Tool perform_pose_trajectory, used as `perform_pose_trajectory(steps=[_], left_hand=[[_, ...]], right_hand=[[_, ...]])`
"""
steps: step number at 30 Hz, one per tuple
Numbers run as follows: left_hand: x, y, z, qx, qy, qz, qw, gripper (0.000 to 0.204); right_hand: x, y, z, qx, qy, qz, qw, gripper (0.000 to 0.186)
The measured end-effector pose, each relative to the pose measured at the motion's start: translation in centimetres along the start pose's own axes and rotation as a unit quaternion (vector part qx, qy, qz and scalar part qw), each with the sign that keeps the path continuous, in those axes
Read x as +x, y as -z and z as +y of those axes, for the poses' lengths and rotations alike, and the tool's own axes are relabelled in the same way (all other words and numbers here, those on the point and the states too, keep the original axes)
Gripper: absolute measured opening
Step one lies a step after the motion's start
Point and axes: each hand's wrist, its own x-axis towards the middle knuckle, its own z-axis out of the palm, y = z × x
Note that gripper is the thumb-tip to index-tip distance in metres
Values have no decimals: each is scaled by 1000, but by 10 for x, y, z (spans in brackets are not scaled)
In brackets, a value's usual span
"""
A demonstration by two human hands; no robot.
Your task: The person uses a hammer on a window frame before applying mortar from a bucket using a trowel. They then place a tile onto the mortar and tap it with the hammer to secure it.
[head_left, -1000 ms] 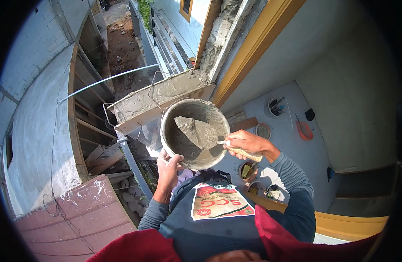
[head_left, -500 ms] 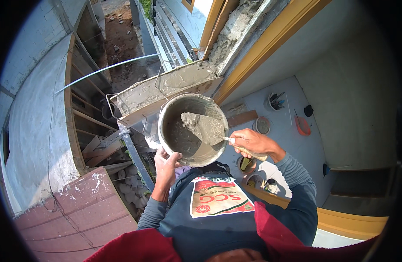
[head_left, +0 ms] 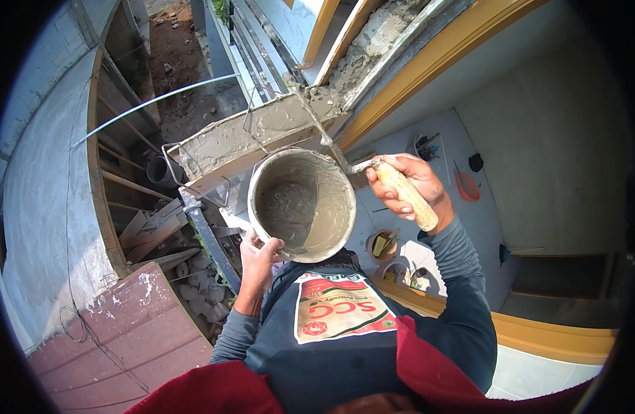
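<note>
My left hand [head_left: 259, 259] grips the near-left rim of a round bucket [head_left: 345, 221] with wet grey mortar [head_left: 286, 207] inside. In my closed right hand [head_left: 428, 185] is a trowel [head_left: 404, 192], held by its wooden handle. Its narrow, mortar-coated blade shows nearly edge-on and reaches forward past the bucket's far right rim. The blade's far end is over the right part of a ledge [head_left: 228, 143] topped with wet mortar, close to the window frame. I cannot tell whether it touches the ledge.
Bent metal rods [head_left: 171, 162] clasp the ledge's board. A yellow-brown frame [head_left: 428, 79] runs along the right. Far below lie a tiled floor [head_left: 435, 141] with a red container [head_left: 467, 186] and small buckets [head_left: 383, 245]. Maroon roofing sheets [head_left: 124, 331] lie lower left.
The trowel has come up out of the bucket with its mortar and swung forward over the ledge, its blade turning edge-on. My right hand has risen; my left stays on the rim.
</note>
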Motion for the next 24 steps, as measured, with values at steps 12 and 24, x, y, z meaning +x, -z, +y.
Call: perform_pose_trajectory(steps=[12,24], left_hand=[[23,8,-10,39,11,-20,999,34],[36,6,-33,17,30,-64,997,39]], right_hand=[[-34,10,-89,-75,180,47,980,38],[60,65,-26,-307,75,326,891,35]])
